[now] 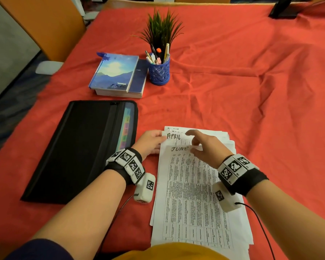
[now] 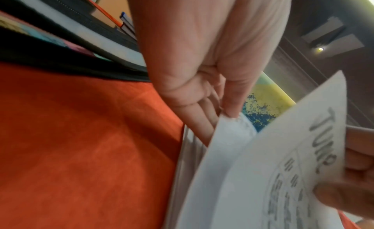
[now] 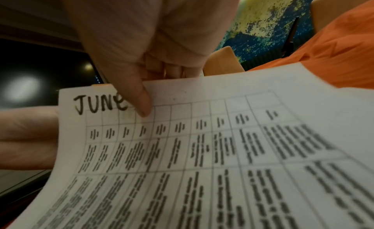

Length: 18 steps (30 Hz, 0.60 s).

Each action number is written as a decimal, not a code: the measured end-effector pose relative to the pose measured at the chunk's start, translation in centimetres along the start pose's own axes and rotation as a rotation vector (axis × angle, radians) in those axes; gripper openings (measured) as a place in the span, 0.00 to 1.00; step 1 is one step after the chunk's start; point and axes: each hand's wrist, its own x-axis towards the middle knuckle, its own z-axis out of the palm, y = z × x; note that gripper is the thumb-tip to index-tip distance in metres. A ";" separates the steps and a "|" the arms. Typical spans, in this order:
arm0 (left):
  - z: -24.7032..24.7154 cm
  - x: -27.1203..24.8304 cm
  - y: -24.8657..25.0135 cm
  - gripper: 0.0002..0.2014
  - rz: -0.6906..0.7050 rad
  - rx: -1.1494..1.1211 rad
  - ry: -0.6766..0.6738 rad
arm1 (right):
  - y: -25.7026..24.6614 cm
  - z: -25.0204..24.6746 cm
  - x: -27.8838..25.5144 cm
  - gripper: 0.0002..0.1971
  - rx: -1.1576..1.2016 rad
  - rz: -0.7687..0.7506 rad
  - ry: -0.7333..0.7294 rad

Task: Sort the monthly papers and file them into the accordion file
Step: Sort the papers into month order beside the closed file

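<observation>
A stack of printed papers (image 1: 199, 203) lies on the red cloth in front of me. The top sheet, marked JUNE (image 1: 178, 148) (image 3: 182, 152) (image 2: 263, 176), is pinched near its top edge by my right hand (image 1: 204, 145) (image 3: 141, 82), thumb on top and fingers behind. Under it shows a sheet marked APRIL (image 1: 174, 136). My left hand (image 1: 152, 141) (image 2: 202, 72) pinches the upper left corner of that lower sheet, with fingers slid in among the stack. The black accordion file (image 1: 79, 149) lies flat to the left, its coloured tabs (image 1: 126, 128) showing at its right side.
Behind the file lie two stacked books (image 1: 118, 76), a blue pen cup (image 1: 159, 71) and a small green plant (image 1: 161, 29). The red cloth (image 1: 251, 91) stretches wide to the right. A wooden chair (image 1: 39, 25) stands at the far left.
</observation>
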 end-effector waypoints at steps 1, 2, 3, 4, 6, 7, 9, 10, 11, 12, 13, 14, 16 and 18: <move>0.1 -0.2 0.2 0.11 0.004 0.033 -0.051 | 0.1 0.1 0.1 0.17 -0.027 -0.049 0.036; 0.2 -0.3 0.5 0.10 -0.001 0.066 -0.116 | 0.2 0.2 0.2 0.14 -0.064 -0.096 0.051; 0.5 -0.5 0.8 0.08 -0.013 0.080 -0.182 | 0.2 0.3 0.4 0.10 -0.088 -0.123 0.049; 0.6 -0.6 1.0 0.08 -0.029 0.073 -0.222 | 0.2 0.1 0.6 0.08 -0.094 -0.118 0.018; 0.7 -0.4 1.4 0.09 -0.032 0.045 -0.196 | 0.1 0.0 0.4 0.07 -0.099 -0.068 -0.046; 0.6 0.0 1.4 0.10 0.006 0.072 -0.127 | 0.2 0.0 0.2 0.10 -0.097 -0.035 -0.068; 0.3 1.0 1.0 0.09 0.146 0.291 0.086 | 0.2 -0.1 -0.6 0.17 -0.048 0.040 -0.077; 0.1 1.5 0.9 0.07 0.202 0.435 0.177 | 0.3 -0.3 -0.8 0.20 -0.005 0.064 -0.065; 0.1 1.8 0.7 0.08 0.221 0.560 0.219 | 0.5 -0.2 -1.1 0.20 0.014 0.070 -0.051; 0.1 2.2 0.6 0.10 0.219 0.666 0.212 | 0.6 -0.3 -1.2 0.17 0.001 0.039 -0.032; 0.3 2.3 0.6 0.14 0.208 0.759 0.169 | 0.8 -0.3 -1.3 0.13 -0.031 -0.015 -0.019; 0.5 2.4 0.5 0.18 0.196 0.836 0.124 | 1.0 -0.4 -1.5 0.09 -0.052 -0.070 -0.017; 0.9 2.6 0.6 0.20 0.210 0.923 0.108 | 1.1 -0.3 -1.8 0.06 -0.044 -0.119 -0.028; 1.1 2.8 0.6 0.16 0.241 0.983 0.129 | 1.3 -0.2 -2.0 0.07 -0.024 -0.129 -0.010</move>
